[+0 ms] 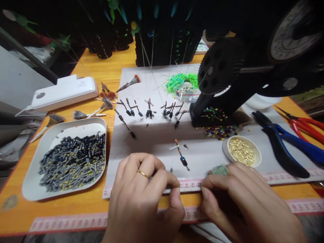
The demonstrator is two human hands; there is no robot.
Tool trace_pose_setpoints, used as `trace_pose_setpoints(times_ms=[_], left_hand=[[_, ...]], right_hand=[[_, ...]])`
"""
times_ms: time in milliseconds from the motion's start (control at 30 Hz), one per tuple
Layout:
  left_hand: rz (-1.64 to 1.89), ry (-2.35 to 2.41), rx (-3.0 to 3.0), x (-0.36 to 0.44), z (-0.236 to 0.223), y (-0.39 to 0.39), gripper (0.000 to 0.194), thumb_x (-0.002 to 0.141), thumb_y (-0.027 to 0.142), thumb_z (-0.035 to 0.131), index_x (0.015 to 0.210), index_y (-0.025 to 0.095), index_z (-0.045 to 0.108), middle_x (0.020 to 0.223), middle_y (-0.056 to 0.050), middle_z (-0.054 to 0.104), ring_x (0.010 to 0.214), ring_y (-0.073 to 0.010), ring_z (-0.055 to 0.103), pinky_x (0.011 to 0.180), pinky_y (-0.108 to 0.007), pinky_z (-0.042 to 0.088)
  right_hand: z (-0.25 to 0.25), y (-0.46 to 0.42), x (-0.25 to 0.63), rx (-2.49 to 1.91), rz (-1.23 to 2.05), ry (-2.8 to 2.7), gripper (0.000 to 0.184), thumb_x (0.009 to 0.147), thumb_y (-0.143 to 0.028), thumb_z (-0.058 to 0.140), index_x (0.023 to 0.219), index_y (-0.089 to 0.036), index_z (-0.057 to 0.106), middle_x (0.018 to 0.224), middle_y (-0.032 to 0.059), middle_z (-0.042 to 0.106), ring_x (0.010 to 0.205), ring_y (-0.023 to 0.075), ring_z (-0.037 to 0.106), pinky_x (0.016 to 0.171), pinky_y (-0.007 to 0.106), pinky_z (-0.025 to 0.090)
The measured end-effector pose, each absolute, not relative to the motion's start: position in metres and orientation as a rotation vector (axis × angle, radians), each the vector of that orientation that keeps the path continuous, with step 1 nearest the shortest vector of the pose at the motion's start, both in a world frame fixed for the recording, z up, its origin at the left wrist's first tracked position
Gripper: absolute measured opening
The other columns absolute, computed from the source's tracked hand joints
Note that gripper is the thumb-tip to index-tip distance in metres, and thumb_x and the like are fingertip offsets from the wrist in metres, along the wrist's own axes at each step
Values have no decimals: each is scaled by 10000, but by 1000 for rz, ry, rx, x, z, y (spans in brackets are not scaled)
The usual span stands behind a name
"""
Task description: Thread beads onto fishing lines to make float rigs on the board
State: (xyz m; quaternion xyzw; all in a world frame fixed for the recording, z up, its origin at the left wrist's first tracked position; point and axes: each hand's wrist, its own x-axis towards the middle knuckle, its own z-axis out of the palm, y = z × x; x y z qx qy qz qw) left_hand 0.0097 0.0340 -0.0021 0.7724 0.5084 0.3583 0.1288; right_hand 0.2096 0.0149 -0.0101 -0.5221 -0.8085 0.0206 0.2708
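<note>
Tackle piece (183,160) lies on the white sheet (152,145) beyond the fingertips; left hand (144,192) and right hand (248,199), apart, pinch thumb-to-forefinger near the measuring tape (186,185), any held item indiscernible, an apparent fine-handling step requiring steady alignment.

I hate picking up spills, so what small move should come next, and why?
I'd probably ease the right hand slightly away from the cup. Its knuckles look very close to the near rim, and the cup is open and well filled with gold pieces, so a bump might scatter them over the sheet.
</note>
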Motion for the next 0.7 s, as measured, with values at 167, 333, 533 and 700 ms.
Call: trace_pose_setpoints(times_ms=[167,333,533,700], left_hand=[[985,1488,2257,9,-1,34,165,785,79,618,696,212,657,739,6,597,798,-198,501,787,-365,375],[964,1487,2269,8,0,34,165,795,87,620,710,222,662,735,13,611,803,-199,513,789,-363,373],[917,1490,2296,6,2,35,165,800,94,624,720,234,659,743,19,622,797,-203,528,781,-363,372],[901,1486,2308,6,1,34,168,795,79,618,745,237,645,769,8,624,815,-219,528,789,-381,368]], right_hand=[[-9,10,219,-1344,77,-2283,75,971,-139,561,936,-206,555,731,-20,536,683,160,516,693,296,378],[-10,7,218,-1383,62,-2234,83,974,-127,568,939,-203,562,742,-13,543,723,165,516,722,291,379],[-9,2,220,-1390,77,-2214,80,974,-120,570,958,-198,567,747,-15,540,708,152,526,705,283,387],[-7,2,224,-1416,100,-2256,75,972,-142,581,988,-208,550,744,-12,540,690,164,555,725,308,430]])
